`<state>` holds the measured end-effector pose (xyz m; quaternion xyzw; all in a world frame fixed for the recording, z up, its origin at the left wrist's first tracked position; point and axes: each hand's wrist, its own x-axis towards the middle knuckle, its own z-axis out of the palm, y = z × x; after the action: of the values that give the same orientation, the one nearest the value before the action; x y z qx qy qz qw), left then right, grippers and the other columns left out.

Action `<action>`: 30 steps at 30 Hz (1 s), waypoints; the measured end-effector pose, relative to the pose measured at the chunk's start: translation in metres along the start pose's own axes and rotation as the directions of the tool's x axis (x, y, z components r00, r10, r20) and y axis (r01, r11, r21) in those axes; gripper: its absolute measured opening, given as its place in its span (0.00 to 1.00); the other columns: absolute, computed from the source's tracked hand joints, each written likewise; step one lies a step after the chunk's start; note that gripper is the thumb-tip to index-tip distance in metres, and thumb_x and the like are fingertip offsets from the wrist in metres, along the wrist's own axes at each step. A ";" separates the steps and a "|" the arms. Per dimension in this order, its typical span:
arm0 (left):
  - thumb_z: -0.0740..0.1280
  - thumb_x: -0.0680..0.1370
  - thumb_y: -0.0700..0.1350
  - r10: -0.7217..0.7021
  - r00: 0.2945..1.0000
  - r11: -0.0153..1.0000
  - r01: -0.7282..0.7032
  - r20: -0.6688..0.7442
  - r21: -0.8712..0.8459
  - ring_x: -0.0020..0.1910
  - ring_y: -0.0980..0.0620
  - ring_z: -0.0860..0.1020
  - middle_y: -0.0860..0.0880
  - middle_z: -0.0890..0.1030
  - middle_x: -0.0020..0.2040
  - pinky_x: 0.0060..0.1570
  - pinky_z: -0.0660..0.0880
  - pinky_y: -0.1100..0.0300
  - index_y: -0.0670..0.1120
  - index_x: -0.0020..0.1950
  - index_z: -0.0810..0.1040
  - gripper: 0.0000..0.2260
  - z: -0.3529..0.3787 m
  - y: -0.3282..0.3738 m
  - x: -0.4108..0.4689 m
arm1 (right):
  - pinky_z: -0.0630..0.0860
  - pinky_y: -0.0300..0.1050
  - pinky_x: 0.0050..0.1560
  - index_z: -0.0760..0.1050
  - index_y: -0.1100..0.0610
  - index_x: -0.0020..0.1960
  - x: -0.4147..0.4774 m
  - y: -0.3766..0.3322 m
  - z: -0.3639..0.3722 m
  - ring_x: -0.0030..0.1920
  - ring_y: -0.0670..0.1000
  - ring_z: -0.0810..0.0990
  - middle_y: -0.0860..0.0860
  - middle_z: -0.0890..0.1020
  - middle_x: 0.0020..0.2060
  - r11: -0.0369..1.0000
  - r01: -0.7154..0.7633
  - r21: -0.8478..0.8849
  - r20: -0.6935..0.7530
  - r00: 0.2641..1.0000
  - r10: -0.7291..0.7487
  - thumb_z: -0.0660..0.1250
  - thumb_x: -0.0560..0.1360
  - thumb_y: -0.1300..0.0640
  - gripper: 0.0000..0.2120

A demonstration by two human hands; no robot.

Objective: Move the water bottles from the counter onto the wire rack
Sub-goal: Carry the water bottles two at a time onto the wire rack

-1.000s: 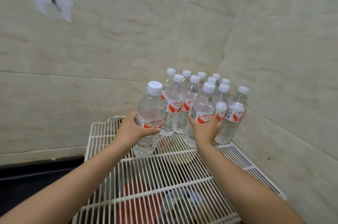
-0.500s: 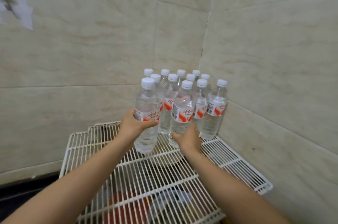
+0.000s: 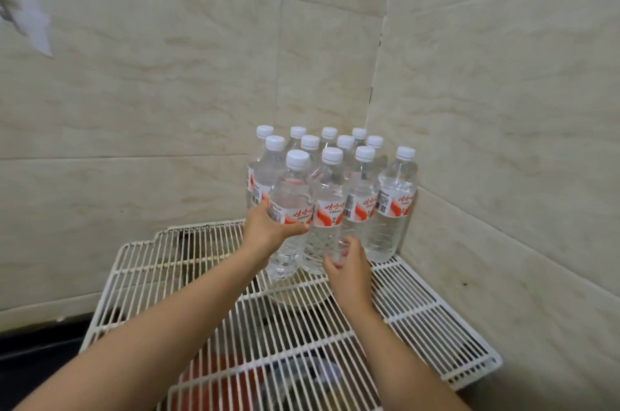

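Left hand (image 3: 268, 226) wraps the front bottle (image 3: 291, 206), right hand (image 3: 349, 268) loosely spread beside it; uneven seating on the wire rack (image 3: 419, 310) could topple neighbouring bottles (image 3: 392, 206).

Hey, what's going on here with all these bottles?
A person is stocking water bottles on a white wire rack in a tiled corner. The left hand grips the front-left bottle around its label, its base down at the wires beside the group. The right hand sits low by the base of the neighbouring bottle, fingers loosely curved and not gripping it. Twelve capped bottles in all stand in three rows against the corner.
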<state>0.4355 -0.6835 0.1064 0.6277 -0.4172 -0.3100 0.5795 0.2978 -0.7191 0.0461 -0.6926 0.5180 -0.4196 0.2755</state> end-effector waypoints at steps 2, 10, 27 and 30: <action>0.76 0.63 0.38 0.025 0.999 1.000 -0.025 -0.033 0.004 0.55 0.46 0.79 0.48 0.81 0.53 0.57 0.76 0.49 0.46 0.57 0.72 0.25 0.003 0.001 -0.001 | 0.70 0.36 0.40 0.63 0.59 0.66 -0.001 -0.001 0.001 0.42 0.47 0.74 0.56 0.73 0.60 1.000 0.021 -0.020 0.010 1.000 -0.021 0.64 0.75 0.57 0.21; 0.77 0.62 0.42 0.084 0.986 0.979 -0.055 -0.143 0.194 0.66 0.44 0.70 0.43 0.68 0.67 0.66 0.69 0.46 0.49 0.69 0.59 0.41 -0.006 -0.010 -0.016 | 0.59 0.32 0.28 0.65 0.57 0.46 -0.008 -0.003 0.007 0.31 0.40 0.63 0.49 0.66 0.45 0.962 0.156 -0.223 -0.023 0.986 -0.165 0.60 0.77 0.58 0.04; 0.67 0.74 0.45 -0.067 0.618 0.921 0.341 -0.783 0.191 0.60 0.45 0.72 0.40 0.70 0.64 0.52 0.70 0.55 0.44 0.67 0.65 0.23 -0.152 -0.049 -0.279 | 0.67 0.48 0.61 0.78 0.59 0.51 -0.147 -0.103 0.038 0.59 0.56 0.73 0.55 0.79 0.53 0.539 0.817 0.208 0.560 0.352 -0.750 0.61 0.73 0.50 0.15; 0.68 0.73 0.44 -0.093 0.467 0.888 0.438 -0.880 0.139 0.58 0.45 0.72 0.39 0.71 0.63 0.51 0.70 0.56 0.43 0.66 0.67 0.22 -0.168 -0.058 -0.358 | 0.74 0.53 0.56 0.81 0.59 0.41 -0.214 -0.108 0.045 0.54 0.60 0.78 0.58 0.82 0.47 0.450 0.815 0.365 0.495 0.240 -0.835 0.59 0.68 0.48 0.18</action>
<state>0.4273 -0.2895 0.0381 0.8465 -0.0199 0.0302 0.5312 0.3660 -0.4850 0.0487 -0.9486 -0.0512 -0.2580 0.1760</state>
